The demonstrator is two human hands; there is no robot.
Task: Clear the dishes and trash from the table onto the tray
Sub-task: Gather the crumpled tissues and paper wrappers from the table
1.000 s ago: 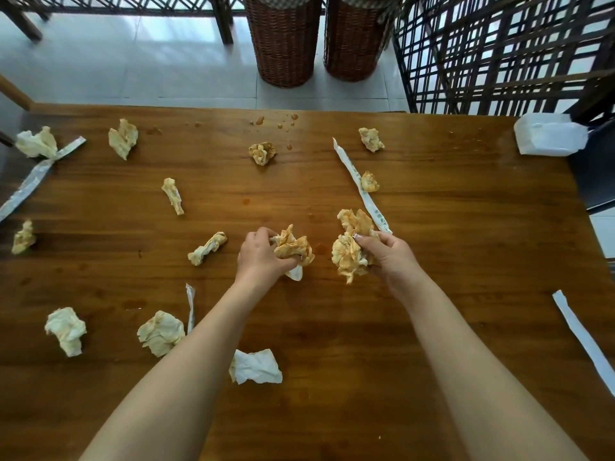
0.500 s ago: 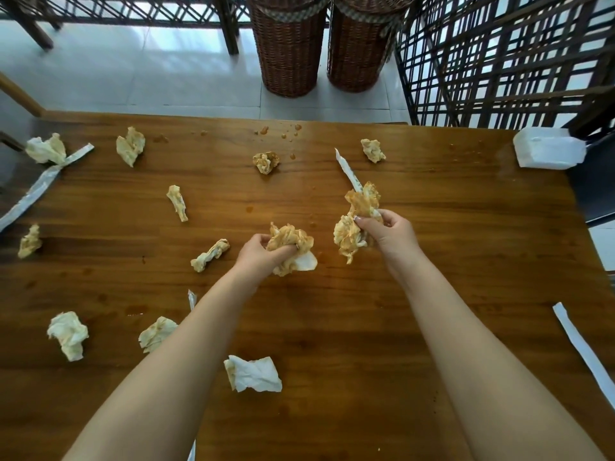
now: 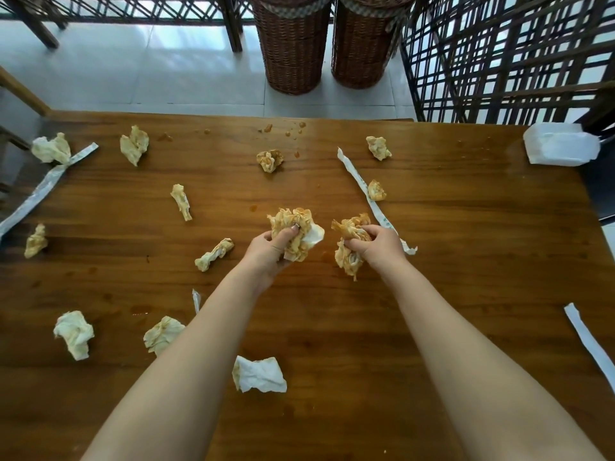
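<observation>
- Showing the head view from above: a wooden table (image 3: 466,261) is seen strewn with crumpled, orange-stained napkins and paper strips.
- The left hand (image 3: 269,247) is clenched round a stained napkin wad (image 3: 293,224), held over the middle of the table; a white corner of paper protrudes on its right side.
- The right hand (image 3: 376,244) is curled round a second stained wad (image 3: 349,261), part of which hangs below the fingers. The two wads are held near each other but apart.
- A long paper wrapper (image 3: 362,184) is laid diagonally, its near end passing behind the right hand; whether it is gripped cannot be told.
- A small stained napkin (image 3: 376,190) is lying against the wrapper.
- A white napkin (image 3: 261,374) is lying between the forearms.
- A tissue pack (image 3: 560,144) is set at the far right corner; two wicker baskets (image 3: 293,44) are placed on the floor beyond.
</observation>
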